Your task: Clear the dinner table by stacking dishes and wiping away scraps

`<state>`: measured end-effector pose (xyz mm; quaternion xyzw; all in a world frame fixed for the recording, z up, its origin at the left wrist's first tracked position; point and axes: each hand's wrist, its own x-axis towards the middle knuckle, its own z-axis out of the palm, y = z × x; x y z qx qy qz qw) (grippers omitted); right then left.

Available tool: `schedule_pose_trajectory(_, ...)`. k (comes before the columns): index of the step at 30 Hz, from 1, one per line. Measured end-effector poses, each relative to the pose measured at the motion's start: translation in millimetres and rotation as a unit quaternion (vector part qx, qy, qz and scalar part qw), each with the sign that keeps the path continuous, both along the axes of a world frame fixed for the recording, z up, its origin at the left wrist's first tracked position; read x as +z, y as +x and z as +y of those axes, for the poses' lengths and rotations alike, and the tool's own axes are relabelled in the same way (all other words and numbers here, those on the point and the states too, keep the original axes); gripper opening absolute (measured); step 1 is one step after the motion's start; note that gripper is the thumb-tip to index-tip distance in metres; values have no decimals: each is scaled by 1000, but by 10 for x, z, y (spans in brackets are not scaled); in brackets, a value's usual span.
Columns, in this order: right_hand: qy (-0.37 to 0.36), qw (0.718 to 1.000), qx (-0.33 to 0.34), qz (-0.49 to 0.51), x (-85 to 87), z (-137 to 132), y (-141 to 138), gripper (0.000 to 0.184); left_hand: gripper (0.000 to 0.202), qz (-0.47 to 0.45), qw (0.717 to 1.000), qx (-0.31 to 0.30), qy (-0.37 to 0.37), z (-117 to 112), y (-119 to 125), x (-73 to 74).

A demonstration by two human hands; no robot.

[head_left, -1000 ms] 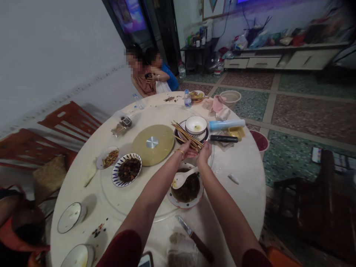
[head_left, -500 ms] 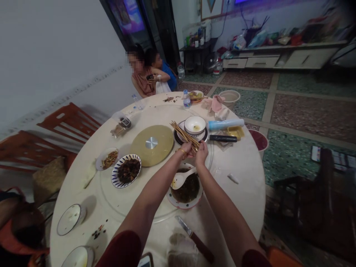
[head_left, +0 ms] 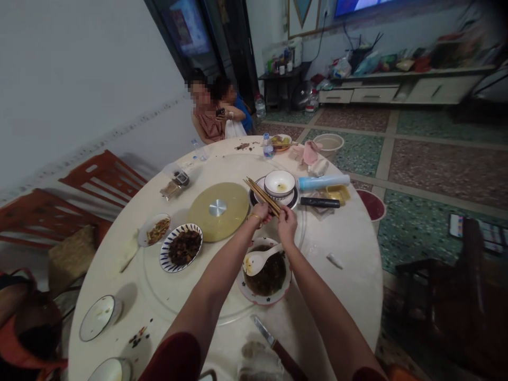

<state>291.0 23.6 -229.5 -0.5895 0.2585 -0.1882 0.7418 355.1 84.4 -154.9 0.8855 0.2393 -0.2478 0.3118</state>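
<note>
Both my hands meet above the round table (head_left: 349, 233), closed around a bundle of wooden chopsticks (head_left: 259, 191). My left hand (head_left: 261, 212) grips the near end of the bundle from the left. My right hand (head_left: 286, 221) holds the same end from the right. The sticks point away to the upper left, over a stack of a white bowl (head_left: 280, 183) on a dark-rimmed plate. Just below my hands sits a bowl of dark soup (head_left: 266, 272) with a white spoon (head_left: 257, 259) resting in it.
A yellow turntable disc (head_left: 219, 210), a patterned plate of dark food (head_left: 181, 247) and a small dish (head_left: 154, 229) lie left. A knife (head_left: 273, 344) lies near me. A blue tube (head_left: 323, 182), black remote (head_left: 319, 202), orange chairs (head_left: 59, 201) and two seated people (head_left: 216, 108) surround the table.
My hands drew closer together and slid slightly toward me, gathering the spread chopsticks into a tighter bundle. The camera view shifted a little.
</note>
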Motion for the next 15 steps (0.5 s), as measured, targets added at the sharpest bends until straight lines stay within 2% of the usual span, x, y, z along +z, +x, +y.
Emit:
schedule_pose_trajectory(3, -33, 999, 11, -15, 18, -27, -26, 34, 38, -11, 1000, 10, 0, -7, -11, -10)
schedule_pose_trajectory(9, -64, 998, 3, -27, 1, -69, -26, 32, 34, -56, 997, -29, 39, 68, -5, 4)
schedule_pose_trajectory(12, -53, 999, -3, -9, 8, -158, -23, 32, 28, -66, 997, -27, 43, 65, -24, 60)
schedule_pose_trajectory(15, -42, 999, -12, -2, 46, -329, -107, 34, 25, -75, 997, -7, 28, 97, -115, 189)
